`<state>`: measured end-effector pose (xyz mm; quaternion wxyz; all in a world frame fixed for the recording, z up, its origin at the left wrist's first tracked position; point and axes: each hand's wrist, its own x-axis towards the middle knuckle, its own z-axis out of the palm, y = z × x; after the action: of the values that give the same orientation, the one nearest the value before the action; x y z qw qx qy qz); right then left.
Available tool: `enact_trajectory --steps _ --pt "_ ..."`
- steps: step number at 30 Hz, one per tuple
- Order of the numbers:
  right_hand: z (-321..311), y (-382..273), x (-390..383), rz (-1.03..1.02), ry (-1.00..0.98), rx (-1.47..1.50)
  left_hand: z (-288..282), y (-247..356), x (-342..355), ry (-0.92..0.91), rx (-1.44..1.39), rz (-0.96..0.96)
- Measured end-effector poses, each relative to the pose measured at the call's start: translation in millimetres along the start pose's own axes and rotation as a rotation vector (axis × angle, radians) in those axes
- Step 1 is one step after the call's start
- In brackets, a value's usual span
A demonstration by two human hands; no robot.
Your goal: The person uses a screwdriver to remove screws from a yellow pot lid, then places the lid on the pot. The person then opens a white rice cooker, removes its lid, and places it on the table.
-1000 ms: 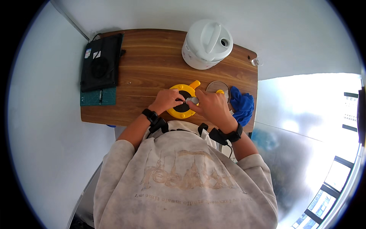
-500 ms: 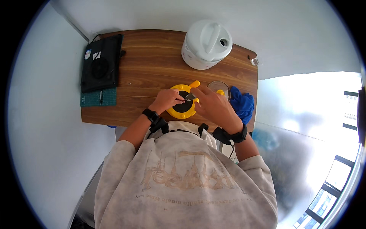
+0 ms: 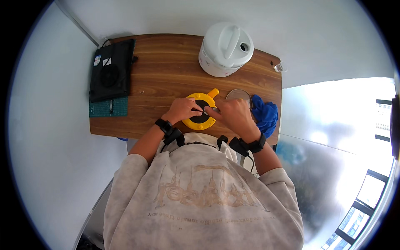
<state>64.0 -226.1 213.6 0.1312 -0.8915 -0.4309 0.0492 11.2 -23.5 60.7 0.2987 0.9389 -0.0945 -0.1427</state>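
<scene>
Both hands [image 3: 208, 112] grip round yellow plastic pan [image 3: 200, 111], small grey object between fingertips.

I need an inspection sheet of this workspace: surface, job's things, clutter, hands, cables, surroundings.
Surface: wooden table, against a white wall.
Job's things: yellow pan with dark inside; small metal piece at its middle, too small to tell.
Clutter: white cooker, black hob, green mat, round lid, blue cloth.
Hands: left hand on the pan's rim; right hand pinching the metal piece.
Cables: black one behind the hob.
Surroundings: bright windows at right.
</scene>
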Motion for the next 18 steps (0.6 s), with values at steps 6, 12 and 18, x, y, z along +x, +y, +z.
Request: enact_trajectory --steps 6,12,18 --pt "-2.2 -1.3 -3.3 0.019 0.067 0.029 11.1 -5.8 1.2 0.035 -0.029 0.022" --pt "10.0 2.0 -13.0 -0.044 0.029 0.277 11.0 -8.1 1.0 0.03 -0.012 0.03" --pt "4.2 -1.5 -2.6 0.019 -0.09 0.014 6.3 -3.0 -2.0 0.033 -0.036 0.016"
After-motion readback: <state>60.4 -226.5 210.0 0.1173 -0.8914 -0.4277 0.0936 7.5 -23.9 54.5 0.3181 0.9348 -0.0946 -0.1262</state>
